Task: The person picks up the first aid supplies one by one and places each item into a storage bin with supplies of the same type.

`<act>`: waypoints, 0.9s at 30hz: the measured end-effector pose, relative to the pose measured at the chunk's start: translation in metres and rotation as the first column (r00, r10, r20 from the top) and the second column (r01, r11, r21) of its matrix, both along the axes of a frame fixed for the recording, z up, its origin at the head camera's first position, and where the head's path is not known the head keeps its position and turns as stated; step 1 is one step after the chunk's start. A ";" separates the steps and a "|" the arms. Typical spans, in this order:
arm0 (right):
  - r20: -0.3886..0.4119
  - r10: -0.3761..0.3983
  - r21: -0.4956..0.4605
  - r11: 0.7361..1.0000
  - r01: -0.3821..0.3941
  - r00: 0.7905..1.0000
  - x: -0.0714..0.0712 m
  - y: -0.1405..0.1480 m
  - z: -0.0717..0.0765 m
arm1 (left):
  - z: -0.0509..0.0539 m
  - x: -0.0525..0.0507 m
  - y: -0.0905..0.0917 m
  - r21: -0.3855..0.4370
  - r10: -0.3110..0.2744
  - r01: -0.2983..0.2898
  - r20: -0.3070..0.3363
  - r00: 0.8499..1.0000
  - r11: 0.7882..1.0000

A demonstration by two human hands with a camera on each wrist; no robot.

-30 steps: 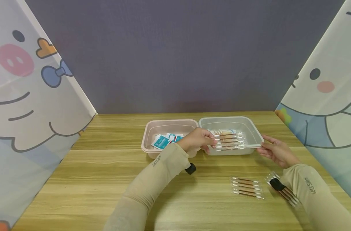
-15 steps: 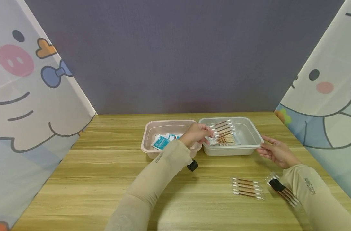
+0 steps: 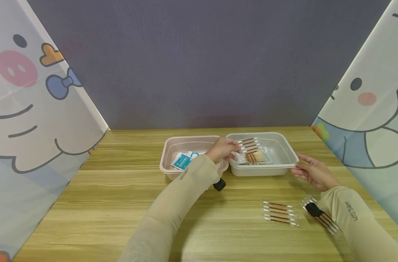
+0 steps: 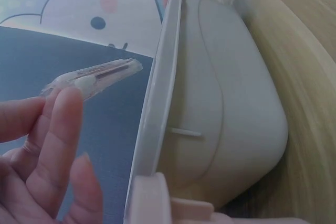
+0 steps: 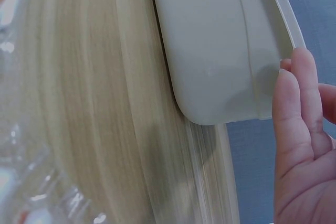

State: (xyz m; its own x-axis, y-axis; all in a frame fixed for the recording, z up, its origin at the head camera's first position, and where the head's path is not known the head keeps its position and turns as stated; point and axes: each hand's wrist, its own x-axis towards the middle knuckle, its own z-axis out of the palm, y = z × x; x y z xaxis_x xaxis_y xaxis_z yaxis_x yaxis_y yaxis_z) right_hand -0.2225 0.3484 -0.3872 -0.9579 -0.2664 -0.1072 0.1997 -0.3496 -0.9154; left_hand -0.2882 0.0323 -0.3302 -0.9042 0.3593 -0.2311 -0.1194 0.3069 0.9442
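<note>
My left hand [image 3: 221,149] pinches a clear packet of cotton swabs [image 3: 250,145] with brown sticks and white tips, above the left part of a whitish plastic box [image 3: 280,154]. In the left wrist view the packet [image 4: 105,74] sticks out past the fingertips. Inside the box, beneath it, lies another packet of swabs [image 3: 259,157] with pale sticks, partly covered. My right hand [image 3: 313,173] holds the box's near right corner, thumb at the rim and fingers against the outer wall [image 5: 220,56].
A pinkish box [image 3: 163,163] stands left of the whitish one, holding teal-and-white sachets [image 3: 181,161]. Two more brown-stick swab packets lie on the wooden table [image 3: 103,203]: one flat packet [image 3: 280,213], the other packet [image 3: 328,222] partly under my right wrist. Walls flank the table.
My left hand has lifted and tilted the swab packet from the near side of the whitish box, moving it back and slightly left, then lowered it a little. The right hand stays put.
</note>
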 end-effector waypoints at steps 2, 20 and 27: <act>0.000 0.001 -0.004 1.000 -0.001 1.000 0.000 0.000 0.000 | 0.000 -0.001 0.002 0.003 0.008 -0.008 0.005 1.000 1.000; 0.041 -0.039 0.030 0.999 0.038 0.998 0.000 -0.002 0.001 | 0.009 -0.019 0.013 -0.011 0.045 -0.045 0.006 0.999 0.999; 0.053 -0.047 0.075 0.996 0.043 0.998 -0.001 -0.002 0.003 | 0.009 -0.026 0.022 0.013 0.058 -0.059 0.025 0.998 0.998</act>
